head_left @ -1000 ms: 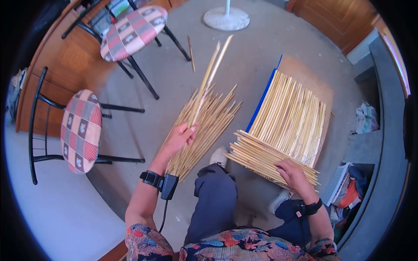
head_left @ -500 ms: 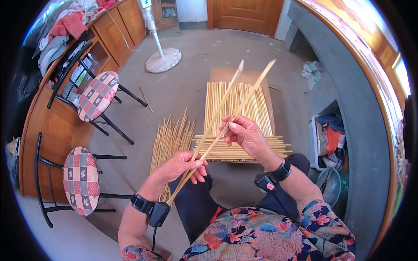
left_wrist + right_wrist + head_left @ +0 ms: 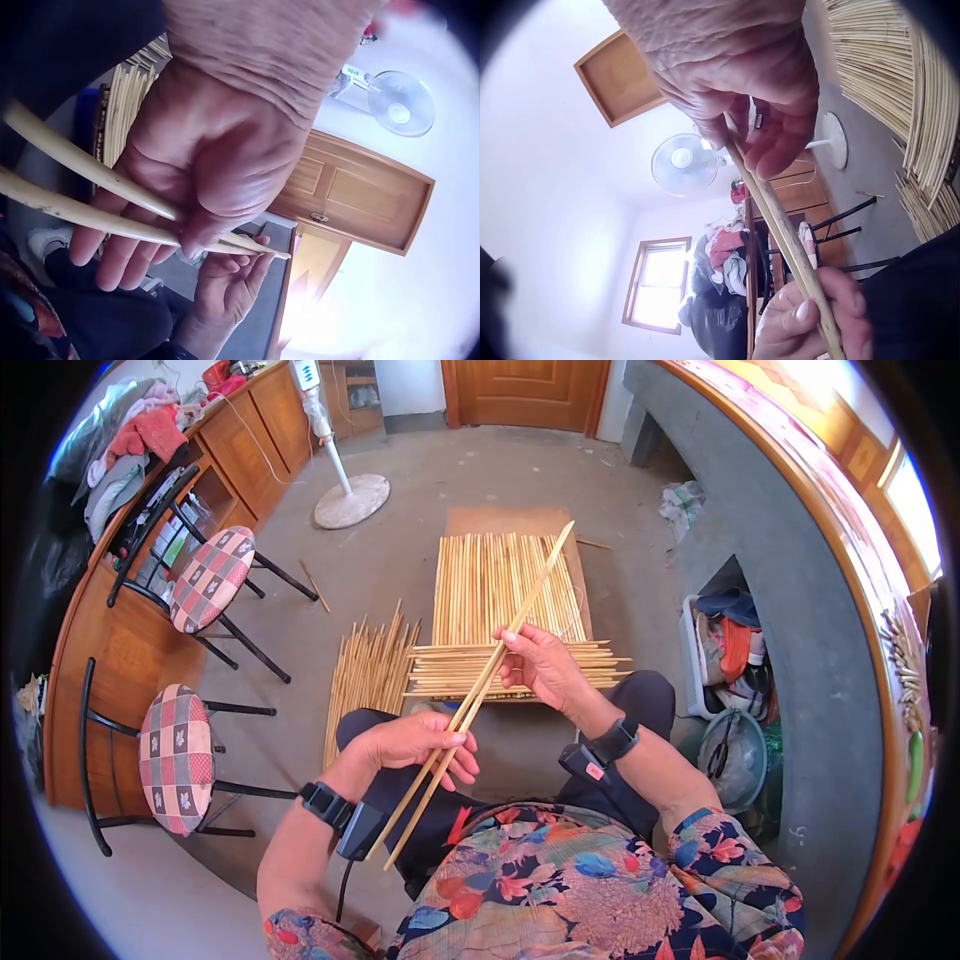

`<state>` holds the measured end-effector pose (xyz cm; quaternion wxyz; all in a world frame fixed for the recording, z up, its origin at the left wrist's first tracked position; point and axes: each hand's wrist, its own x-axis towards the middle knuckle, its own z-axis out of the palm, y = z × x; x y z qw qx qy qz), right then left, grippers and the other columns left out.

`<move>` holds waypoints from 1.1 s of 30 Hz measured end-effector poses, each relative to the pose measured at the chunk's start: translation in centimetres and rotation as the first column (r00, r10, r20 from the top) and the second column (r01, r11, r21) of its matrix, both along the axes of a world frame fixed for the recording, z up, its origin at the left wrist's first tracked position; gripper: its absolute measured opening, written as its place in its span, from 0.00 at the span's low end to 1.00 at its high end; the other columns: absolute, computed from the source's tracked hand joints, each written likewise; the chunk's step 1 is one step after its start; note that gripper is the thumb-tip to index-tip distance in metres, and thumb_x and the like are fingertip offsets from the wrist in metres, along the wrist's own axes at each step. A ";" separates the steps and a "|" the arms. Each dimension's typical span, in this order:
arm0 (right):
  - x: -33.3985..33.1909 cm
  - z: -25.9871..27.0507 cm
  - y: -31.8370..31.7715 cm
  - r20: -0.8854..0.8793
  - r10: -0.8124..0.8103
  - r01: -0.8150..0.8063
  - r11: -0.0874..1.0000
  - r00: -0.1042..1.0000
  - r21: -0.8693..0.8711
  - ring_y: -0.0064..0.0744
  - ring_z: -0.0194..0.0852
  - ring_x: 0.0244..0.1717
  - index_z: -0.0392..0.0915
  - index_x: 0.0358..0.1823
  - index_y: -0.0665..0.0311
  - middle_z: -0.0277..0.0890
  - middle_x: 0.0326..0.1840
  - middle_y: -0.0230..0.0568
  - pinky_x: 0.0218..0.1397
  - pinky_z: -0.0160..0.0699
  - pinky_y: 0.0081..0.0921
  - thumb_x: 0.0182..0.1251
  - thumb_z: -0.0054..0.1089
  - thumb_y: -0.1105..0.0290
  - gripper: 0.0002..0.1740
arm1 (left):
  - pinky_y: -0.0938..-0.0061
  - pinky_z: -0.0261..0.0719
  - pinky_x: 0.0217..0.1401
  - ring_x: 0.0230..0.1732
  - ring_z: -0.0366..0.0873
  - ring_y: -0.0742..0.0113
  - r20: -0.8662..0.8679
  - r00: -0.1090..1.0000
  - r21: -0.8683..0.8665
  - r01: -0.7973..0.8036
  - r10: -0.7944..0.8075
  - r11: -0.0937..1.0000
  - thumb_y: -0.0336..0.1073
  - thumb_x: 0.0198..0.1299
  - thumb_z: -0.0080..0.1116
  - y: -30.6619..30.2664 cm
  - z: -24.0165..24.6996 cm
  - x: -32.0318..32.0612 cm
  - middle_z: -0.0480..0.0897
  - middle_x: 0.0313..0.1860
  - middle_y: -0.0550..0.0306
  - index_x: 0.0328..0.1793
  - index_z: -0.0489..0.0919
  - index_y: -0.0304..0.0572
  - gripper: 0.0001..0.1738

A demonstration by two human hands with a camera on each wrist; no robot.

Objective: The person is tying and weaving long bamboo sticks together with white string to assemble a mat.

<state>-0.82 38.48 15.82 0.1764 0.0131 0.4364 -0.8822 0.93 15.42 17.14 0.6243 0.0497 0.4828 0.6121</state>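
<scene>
Two long, pale yellow sticks [image 3: 537, 586] slant across the space over the lap, their upper ends close together and their lower ends spread apart. My left hand [image 3: 412, 743] pinches both around the middle, thumb over the fingers, as the left wrist view also shows on the sticks [image 3: 82, 216]. Higher up, my right hand [image 3: 545, 668] pinches them between thumb and fingertips. Beyond the hands, a row of similar sticks [image 3: 475, 585] lies side by side on a brown board [image 3: 500, 520]. More sticks [image 3: 450, 682] lie crosswise over its near end.
Left of the row, a loose pile of sticks [image 3: 365, 670] lies on the floor. Two chairs with checked seats, a near chair [image 3: 177, 760] and a far chair [image 3: 212, 580], stand at the left. A fan base [image 3: 352, 502] is farther back. At the right, a white basket [image 3: 692, 660] holds shoes.
The left hand has brought the two sticks from over the loose pile to above the lap. The right hand has left the crosswise sticks and taken hold of them. Their upper ends have come together.
</scene>
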 end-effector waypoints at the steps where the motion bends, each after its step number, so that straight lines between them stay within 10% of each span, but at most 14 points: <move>1: 0.2 0.1 0.1 0.018 -0.040 0.039 0.998 0.999 0.043 0.18 0.72 0.23 0.72 0.40 0.65 0.72 0.28 0.32 0.24 0.77 0.17 0.61 0.53 0.65 0.11 | 0.62 0.80 0.42 0.43 0.78 0.53 -0.024 0.999 -0.035 0.026 -0.027 0.999 0.40 0.62 0.45 0.5 0.0 0.0 0.77 0.40 0.42 0.47 0.69 0.32 0.16; 4: 0.1 -0.7 1.1 -0.041 -0.119 0.122 0.988 0.992 0.092 0.19 0.71 0.21 0.72 0.35 0.64 0.71 0.24 0.31 0.24 0.77 0.17 0.61 0.54 0.65 0.09 | 0.65 0.79 0.42 0.42 0.78 0.56 -0.056 0.997 -0.072 0.050 -0.054 0.996 0.40 0.62 0.45 1.5 -0.3 -0.4 0.77 0.39 0.44 0.47 0.69 0.33 0.16; 7: -0.5 -1.3 2.5 -0.075 -0.304 0.312 0.942 0.950 0.127 0.20 0.71 0.19 0.72 0.32 0.64 0.71 0.21 0.31 0.24 0.77 0.18 0.61 0.54 0.66 0.08 | 0.72 0.77 0.42 0.40 0.77 0.63 -0.458 0.889 -0.217 -0.143 0.029 0.966 0.38 0.62 0.46 2.9 0.3 -0.9 0.78 0.37 0.49 0.45 0.71 0.34 0.14; 9: -1.6 -2.3 4.7 -0.087 -0.449 0.458 0.878 0.889 0.140 0.21 0.71 0.19 0.71 0.32 0.64 0.71 0.22 0.32 0.24 0.77 0.19 0.60 0.54 0.67 0.08 | 0.78 0.74 0.40 0.37 0.75 0.71 -0.955 0.292 -0.088 -0.435 0.048 0.896 0.37 0.60 0.48 2.9 0.1 -1.3 0.77 0.36 0.55 0.44 0.73 0.35 0.13; 12: -3.1 -3.6 8.5 -0.015 -0.600 0.595 0.796 0.800 -0.111 0.25 0.72 0.22 0.70 0.30 0.63 0.71 0.22 0.34 0.27 0.78 0.23 0.58 0.57 0.69 0.06 | 0.80 0.72 0.39 0.36 0.74 0.74 -0.960 0.057 0.187 -0.599 0.274 0.779 0.38 0.59 0.51 3.7 2.3 -0.5 0.77 0.36 0.58 0.43 0.74 0.36 0.13; 14: -2.9 -2.7 9.2 0.050 -0.632 0.631 0.761 0.773 -0.150 0.24 0.72 0.22 0.71 0.30 0.63 0.71 0.22 0.34 0.27 0.79 0.24 0.58 0.57 0.70 0.06 | 0.81 0.72 0.40 0.38 0.74 0.73 -0.792 0.497 0.067 -0.506 0.354 0.860 0.38 0.58 0.52 4.1 2.4 0.3 0.77 0.37 0.58 0.45 0.74 0.35 0.14; 16: -2.6 -2.4 9.1 0.053 -0.632 0.631 0.758 0.773 -0.168 0.24 0.71 0.22 0.71 0.30 0.62 0.71 0.22 0.34 0.27 0.79 0.24 0.58 0.57 0.70 0.06 | 0.78 0.71 0.44 0.45 0.73 0.70 -0.673 0.616 0.071 -0.498 0.410 0.864 0.38 0.59 0.51 5.9 1.1 1.3 0.76 0.42 0.56 0.49 0.72 0.36 0.15; 19: -2.0 -2.4 9.0 0.083 -0.582 0.587 0.791 0.809 -0.174 0.23 0.71 0.22 0.71 0.30 0.62 0.71 0.22 0.33 0.27 0.78 0.22 0.58 0.58 0.70 0.05 | 0.73 0.70 0.50 0.52 0.71 0.66 -0.289 0.557 0.419 -0.657 0.778 0.626 0.40 0.60 0.51 6.7 -0.9 0.5 0.73 0.50 0.53 0.53 0.68 0.37 0.19; 23: -1.0 -2.1 9.2 0.094 -0.542 0.550 0.816 0.835 -0.178 0.22 0.71 0.23 0.74 0.30 0.62 0.70 0.21 0.30 0.27 0.76 0.19 0.58 0.57 0.69 0.05 | 0.66 0.68 0.59 0.56 0.68 0.62 -0.011 0.462 0.599 -0.707 0.887 0.376 0.42 0.61 0.49 6.8 0.1 -0.6 0.70 0.54 0.51 0.55 0.67 0.36 0.21; 33: -1.6 -3.3 9.3 0.203 -0.571 0.593 0.802 0.796 -0.071 0.19 0.68 0.19 0.73 0.27 0.59 0.68 0.18 0.27 0.20 0.70 0.15 0.56 0.60 0.68 0.06 | 0.67 0.68 0.59 0.54 0.69 0.61 -0.179 0.621 0.618 -0.533 0.763 0.579 0.39 0.62 0.46 5.6 -1.1 -2.6 0.71 0.54 0.48 0.51 0.71 0.33 0.17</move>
